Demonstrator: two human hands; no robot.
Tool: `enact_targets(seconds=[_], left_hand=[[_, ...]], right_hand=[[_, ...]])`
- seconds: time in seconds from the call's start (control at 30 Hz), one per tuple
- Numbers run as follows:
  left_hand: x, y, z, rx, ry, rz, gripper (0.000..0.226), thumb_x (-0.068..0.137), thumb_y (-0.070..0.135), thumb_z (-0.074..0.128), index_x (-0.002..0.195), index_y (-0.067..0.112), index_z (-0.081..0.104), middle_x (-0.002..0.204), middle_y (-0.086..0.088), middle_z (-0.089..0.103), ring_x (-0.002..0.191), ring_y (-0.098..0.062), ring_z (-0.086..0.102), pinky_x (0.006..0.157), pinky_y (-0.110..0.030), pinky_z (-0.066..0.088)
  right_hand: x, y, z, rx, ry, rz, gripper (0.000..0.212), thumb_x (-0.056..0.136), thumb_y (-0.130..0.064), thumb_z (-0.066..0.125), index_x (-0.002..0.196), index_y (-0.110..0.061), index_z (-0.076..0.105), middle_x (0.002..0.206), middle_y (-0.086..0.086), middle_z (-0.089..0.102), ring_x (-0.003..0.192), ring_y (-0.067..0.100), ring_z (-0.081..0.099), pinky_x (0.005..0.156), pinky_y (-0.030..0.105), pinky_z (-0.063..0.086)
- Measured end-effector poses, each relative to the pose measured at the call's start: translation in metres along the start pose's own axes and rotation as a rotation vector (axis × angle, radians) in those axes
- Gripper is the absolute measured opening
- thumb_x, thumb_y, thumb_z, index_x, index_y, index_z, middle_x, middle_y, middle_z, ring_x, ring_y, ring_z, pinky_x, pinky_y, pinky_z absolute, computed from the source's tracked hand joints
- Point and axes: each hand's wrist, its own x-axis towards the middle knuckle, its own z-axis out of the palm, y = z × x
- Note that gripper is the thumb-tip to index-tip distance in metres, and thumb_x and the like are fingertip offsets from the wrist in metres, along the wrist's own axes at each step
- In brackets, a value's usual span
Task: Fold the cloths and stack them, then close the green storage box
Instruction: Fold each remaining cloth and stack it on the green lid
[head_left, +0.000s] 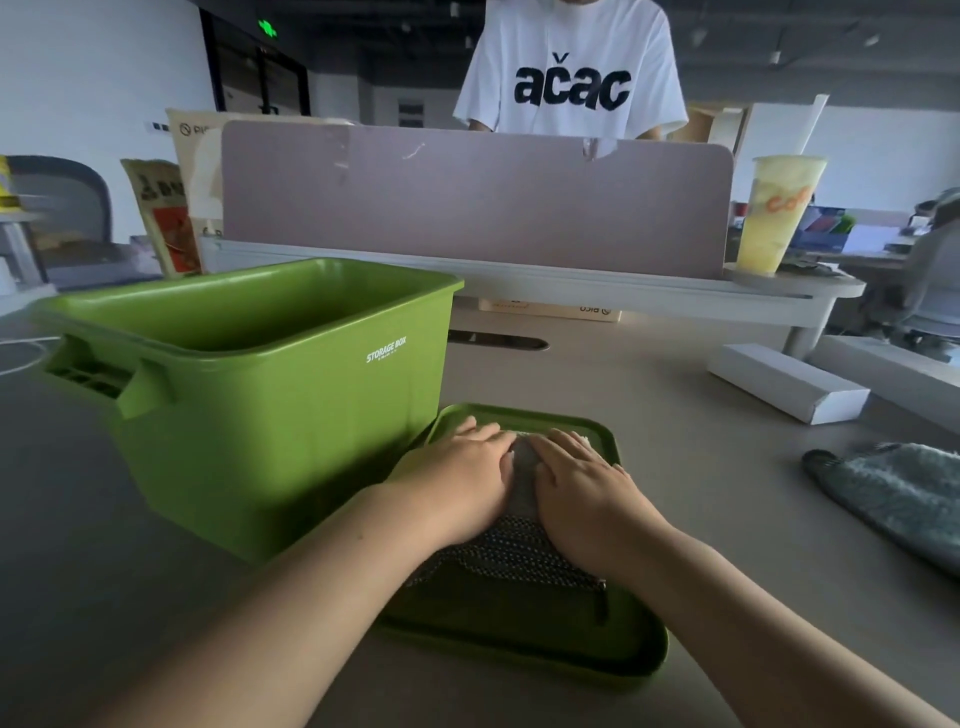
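Observation:
The green storage box (270, 395) stands open on the left of the table, its inside hidden by the near wall. Its green lid (613, 649) lies upside down beside it, to the right. A folded grey patterned cloth (514, 551) rests on the lid. My left hand (462, 483) and my right hand (582, 488) lie flat on top of that cloth, side by side, fingers spread and pressing down. Another cloth, grey-green and fluffy (893, 493), lies unfolded at the right edge of the table.
A mauve desk divider (467, 202) runs across the back, with a person in a white T-shirt (571, 67) standing behind it. A yellow drink cup (779, 213) stands at the divider's right end. A white carton (784, 382) lies on the right. Paper bags (171, 218) stand behind the box.

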Motion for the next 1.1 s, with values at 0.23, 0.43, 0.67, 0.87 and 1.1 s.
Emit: enact_targets(seconds=[0.23,0.43,0.67,0.87,1.1], left_hand=[[-0.007,-0.001,0.011,-0.025,0.034,-0.029,0.049,0.103,0.029,0.017,0.152,0.023,0.016,0.161,0.005,0.010,0.148,-0.013,0.002,0.120,-0.038,0.010],[-0.007,0.000,0.010,-0.010,0.002,-0.032,0.049,0.103,0.028,0.016,0.152,0.022,0.015,0.161,0.005,0.010,0.148,-0.013,0.002,0.120,-0.038,0.009],[-0.008,0.001,0.007,-0.035,-0.015,-0.029,0.049,0.103,0.029,0.017,0.152,0.021,0.016,0.161,0.003,0.011,0.148,-0.014,0.003,0.120,-0.036,0.008],[-0.010,0.024,-0.028,0.116,0.008,-0.004,0.048,0.103,0.026,0.023,0.149,0.015,0.024,0.160,-0.005,0.018,0.147,-0.022,0.013,0.117,-0.045,0.018],[-0.002,0.107,-0.030,-0.123,0.147,0.151,0.043,0.097,0.021,0.041,0.140,0.016,0.045,0.144,-0.009,0.047,0.127,-0.028,0.048,0.105,-0.040,0.041]], right_hand=[[-0.003,-0.004,0.001,-0.038,-0.047,0.056,0.050,0.101,-0.031,0.014,0.150,-0.028,0.014,0.161,-0.006,0.005,0.148,0.012,-0.003,0.119,0.046,0.004],[0.000,-0.005,0.002,-0.076,-0.077,0.072,0.050,0.100,-0.029,0.014,0.150,-0.024,0.014,0.161,-0.005,0.009,0.148,0.013,-0.001,0.118,0.048,0.000],[-0.001,-0.003,0.001,-0.061,-0.051,0.051,0.049,0.100,-0.028,0.016,0.148,-0.023,0.021,0.159,-0.006,0.017,0.147,0.013,0.005,0.118,0.050,-0.001],[-0.015,0.006,-0.025,0.079,0.075,0.110,0.042,0.102,-0.035,0.023,0.136,-0.021,0.044,0.146,-0.001,0.042,0.136,0.017,0.033,0.117,0.051,0.010],[-0.056,0.096,-0.064,-0.146,0.256,0.528,0.049,0.086,-0.025,0.050,0.133,-0.015,0.043,0.145,0.011,0.035,0.145,0.029,0.011,0.116,0.053,0.000]])
